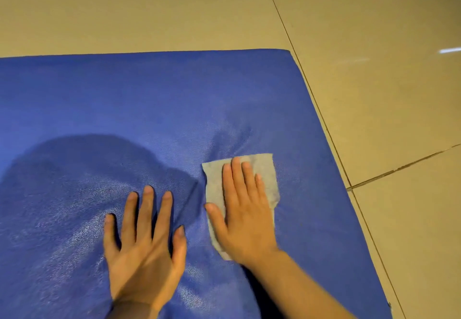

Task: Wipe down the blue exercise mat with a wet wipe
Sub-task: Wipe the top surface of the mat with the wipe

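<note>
We see a blue exercise mat [124, 99] lying flat on a floor [374, 44] of large beige tiles. The mat fills most of the lower view; its far edge runs across the upper middle of the picture, and its far right corner sits close to a dark grout line [321, 116] that slants down along the mat's right edge. A second grout line [404, 166] crosses the tiles on the right and meets the first one near the mat's edge.

Our right hand [245, 221] lies flat on a pale grey wet wipe [268, 179], which is spread on the right part of the mat, well inside its edge. The fingers are straight and close together, pointing away from us, with the thumb stretched out to the left over the wipe's left border. The palm presses the wipe against the mat rather than gripping it; nothing is curled round it. The wipe shows beyond the fingertips, along the right side of the hand, and as a strip to the left of the palm.

Our left hand [144, 251] rests palm down on the bare mat just beside the right hand, to its left, without touching the wipe. Its fingers are straight and spread apart, and it holds nothing.

The mat surface near the left hand glistens in a speckled sheen. A dark rounded shadow [94, 154] falls on the mat beyond the left hand. Small bright reflections show on the glossy tiles at the top and right.
</note>
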